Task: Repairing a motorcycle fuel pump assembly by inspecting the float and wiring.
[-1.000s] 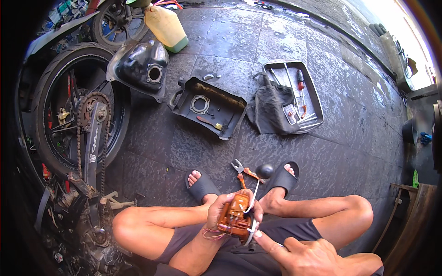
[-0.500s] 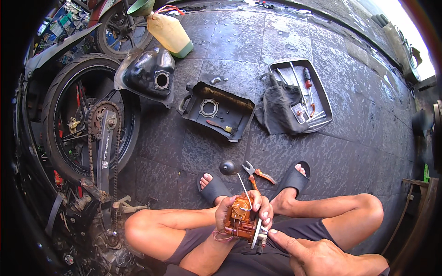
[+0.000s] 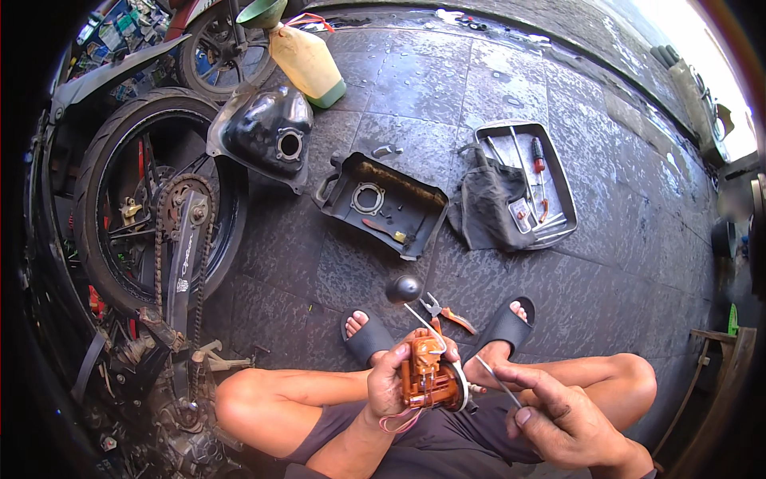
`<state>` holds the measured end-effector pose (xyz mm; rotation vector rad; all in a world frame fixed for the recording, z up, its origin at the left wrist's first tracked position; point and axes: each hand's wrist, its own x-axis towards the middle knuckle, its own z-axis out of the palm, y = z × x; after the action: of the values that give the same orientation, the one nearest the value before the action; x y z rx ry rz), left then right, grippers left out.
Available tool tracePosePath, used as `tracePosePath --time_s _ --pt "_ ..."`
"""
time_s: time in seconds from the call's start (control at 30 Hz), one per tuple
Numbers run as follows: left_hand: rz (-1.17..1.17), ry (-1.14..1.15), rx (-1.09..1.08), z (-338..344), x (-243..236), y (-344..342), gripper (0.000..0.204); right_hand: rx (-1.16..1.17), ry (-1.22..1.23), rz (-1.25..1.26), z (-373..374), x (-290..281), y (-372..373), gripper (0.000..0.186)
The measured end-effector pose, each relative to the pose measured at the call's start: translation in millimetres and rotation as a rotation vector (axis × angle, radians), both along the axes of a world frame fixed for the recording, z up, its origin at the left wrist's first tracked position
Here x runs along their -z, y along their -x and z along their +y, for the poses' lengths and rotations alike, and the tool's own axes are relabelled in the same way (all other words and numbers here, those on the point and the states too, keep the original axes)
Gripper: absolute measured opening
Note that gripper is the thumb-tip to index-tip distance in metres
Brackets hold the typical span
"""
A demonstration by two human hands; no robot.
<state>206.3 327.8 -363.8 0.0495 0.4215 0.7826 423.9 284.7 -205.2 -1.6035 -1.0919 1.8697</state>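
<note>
Looks like glossy amber plastic on the small unit [image 3: 425,382], smooth, shiny black on the ball-shaped float [image 3: 404,289], and bare grey metal on the thin rod [image 3: 499,382]. Gleams like black-painted metal on the tank [image 3: 259,132], but looks matt on the black plastic box [image 3: 363,229]. Appears dull metallic on the flat ring [image 3: 368,213], smooth orange plastic on the grips of the pliers [image 3: 456,321]. Reads as soft, matt fabric on the dark cloth [image 3: 488,199], milky plastic on the jug [image 3: 307,64], and rough, blotchy stone on the floor tiles [image 3: 359,279].
</note>
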Motion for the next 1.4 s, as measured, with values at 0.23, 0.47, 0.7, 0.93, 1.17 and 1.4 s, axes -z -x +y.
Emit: tracePosePath --time_s 0.23,0.47,0.7,0.93,1.17,1.4 --pt "0.042 0.081 0.047 0 -3 1 0.045 -0.208 -0.195 -0.127 -4 19 9 0.058" --pt "0.001 0.098 0.093 2 -3 4 0.051 -0.266 -0.054 -0.071 6 15 16 0.060" --pt "0.559 -0.092 0.082 5 -22 0 0.049 -0.395 -0.077 -0.154 11 5 16 0.068" --pt "0.873 -0.390 -0.001 4 -38 -4 0.057 -0.560 -0.158 -0.343 8 -8 23 0.077" --pt "0.899 -0.527 -0.048 4 -34 0 0.056 -0.532 -0.110 -0.250 13 -8 24 0.075" --pt "0.995 -0.819 -0.158 -1 -30 -3 0.040 -0.549 -0.026 -0.136 26 -6 16 0.066"
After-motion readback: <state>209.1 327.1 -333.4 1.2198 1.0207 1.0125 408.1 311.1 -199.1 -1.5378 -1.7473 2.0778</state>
